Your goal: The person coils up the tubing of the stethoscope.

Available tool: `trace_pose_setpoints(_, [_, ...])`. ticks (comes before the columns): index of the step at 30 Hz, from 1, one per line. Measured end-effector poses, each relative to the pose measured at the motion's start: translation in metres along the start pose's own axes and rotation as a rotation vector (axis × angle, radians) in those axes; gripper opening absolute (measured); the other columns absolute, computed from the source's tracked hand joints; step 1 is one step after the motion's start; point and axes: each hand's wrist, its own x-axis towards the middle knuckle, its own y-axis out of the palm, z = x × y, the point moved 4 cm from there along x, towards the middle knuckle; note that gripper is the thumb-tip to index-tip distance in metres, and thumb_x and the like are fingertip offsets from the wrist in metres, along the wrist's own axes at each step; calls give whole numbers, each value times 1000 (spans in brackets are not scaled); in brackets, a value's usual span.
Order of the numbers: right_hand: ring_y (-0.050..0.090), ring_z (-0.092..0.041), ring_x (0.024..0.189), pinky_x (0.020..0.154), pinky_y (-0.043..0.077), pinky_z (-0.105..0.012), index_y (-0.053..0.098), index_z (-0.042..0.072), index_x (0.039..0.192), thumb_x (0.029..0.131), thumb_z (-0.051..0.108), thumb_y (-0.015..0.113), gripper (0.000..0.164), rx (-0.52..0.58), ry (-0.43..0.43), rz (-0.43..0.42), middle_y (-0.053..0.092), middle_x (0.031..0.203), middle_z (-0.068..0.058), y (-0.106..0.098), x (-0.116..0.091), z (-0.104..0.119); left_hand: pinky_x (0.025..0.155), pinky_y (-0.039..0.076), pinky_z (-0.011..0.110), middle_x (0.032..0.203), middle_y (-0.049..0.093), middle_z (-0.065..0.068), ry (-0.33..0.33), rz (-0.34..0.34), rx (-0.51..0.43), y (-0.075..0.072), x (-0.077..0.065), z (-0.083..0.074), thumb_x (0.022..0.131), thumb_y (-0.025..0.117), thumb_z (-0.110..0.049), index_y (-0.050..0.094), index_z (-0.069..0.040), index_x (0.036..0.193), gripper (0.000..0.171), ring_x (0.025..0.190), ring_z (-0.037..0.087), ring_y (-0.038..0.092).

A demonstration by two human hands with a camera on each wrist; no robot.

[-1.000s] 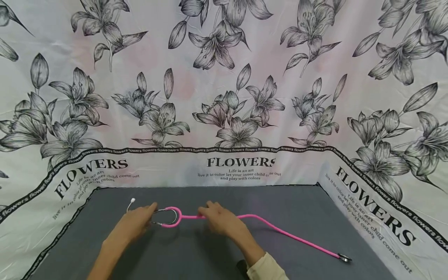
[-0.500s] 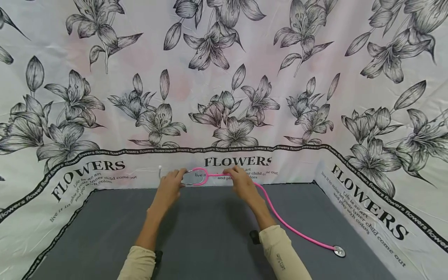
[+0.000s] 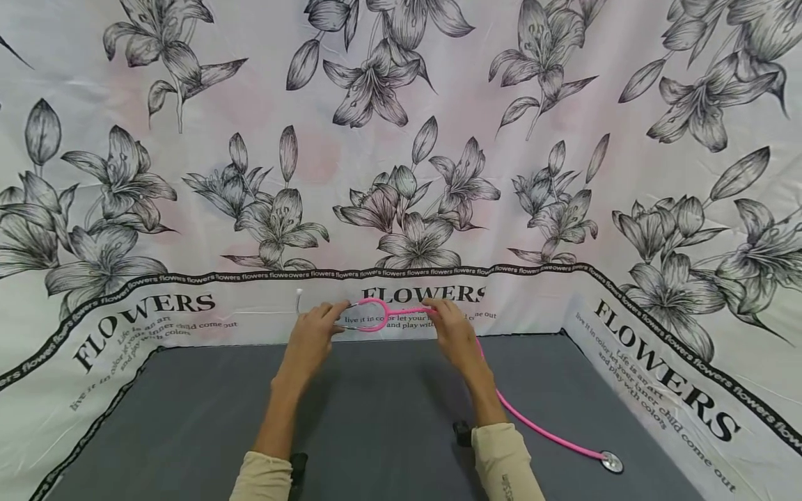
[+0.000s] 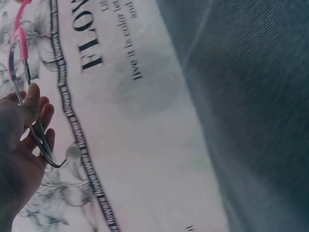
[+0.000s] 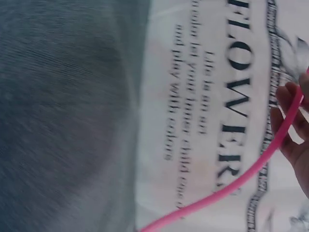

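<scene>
A pink stethoscope (image 3: 374,328) is stretched between both hands, its upper part raised above the table. My left hand (image 3: 312,341) grips the metal ear tubes (image 4: 37,126), with a white eartip (image 4: 73,152) sticking out past the fingers. My right hand (image 3: 455,335) pinches the pink tubing (image 5: 263,162) a little beyond the Y-shaped fork. From there the tubing hangs down behind the right wrist and curves to the right. Its round metal chest piece (image 3: 611,462) rests on the table at the right.
The dark grey table (image 3: 388,431) reaches back to a white flower-printed cloth (image 3: 338,209) that hangs behind and along both sides. Dark bands show at the cuffs of both beige sleeves (image 3: 506,456).
Both hands have lifted the stethoscope's upper part off the table, moving up and to the right. The chest piece has turned its flat face up and stayed near its place.
</scene>
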Motion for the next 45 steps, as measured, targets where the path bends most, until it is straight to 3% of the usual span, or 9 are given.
trace_pose_setpoints(6, [72, -26, 92, 77, 60, -41, 69, 1, 119, 101, 7, 67, 19, 32, 13, 34, 73, 105, -14, -24, 11, 12, 73, 58, 49, 95, 73, 13, 26, -42, -20, -22, 3, -8, 84, 83, -7, 69, -7, 130, 48, 84, 33, 72])
trace_pose_setpoints(16, [72, -26, 91, 75, 62, -40, 68, 0, 111, 94, -1, 74, 19, 95, 45, 42, 71, 101, -14, -40, 12, 20, 66, 59, 45, 84, 72, 13, -2, -31, -38, -23, 4, -14, 86, 82, -9, 67, -7, 130, 46, 70, 31, 68])
trace_pose_setpoints(21, [69, -25, 89, 73, 58, -36, 70, 0, 106, 85, -11, 78, 25, 68, -7, 27, 67, 96, -11, -47, 11, 27, 60, 57, 43, 83, 71, 13, -2, -24, -36, -24, 3, -16, 86, 82, -9, 66, -7, 129, 46, 64, 30, 65])
trace_pose_setpoints(31, [69, -22, 87, 76, 60, -33, 72, 2, 101, 89, -10, 73, 17, 44, -128, 130, 68, 97, -8, -55, 18, 52, 62, 55, 37, 83, 69, 9, -66, 74, -86, -29, 5, -14, 87, 81, -7, 64, -5, 133, 49, 67, 21, 65])
trace_pose_setpoints(38, [71, -21, 92, 80, 62, -33, 73, 2, 101, 84, -16, 74, 25, 91, -220, 139, 69, 100, -8, -53, 22, 70, 63, 57, 38, 87, 72, 10, -60, 63, -62, -35, 5, -18, 86, 82, -5, 66, -6, 131, 48, 69, 22, 69])
trace_pose_setpoints(45, [70, -20, 93, 80, 62, -30, 75, 3, 99, 82, -18, 76, 27, 147, -320, 146, 68, 97, -7, -36, 24, 83, 61, 58, 39, 88, 75, 13, -17, 28, -6, -37, 5, -23, 82, 82, 5, 71, -4, 126, 46, 72, 29, 74])
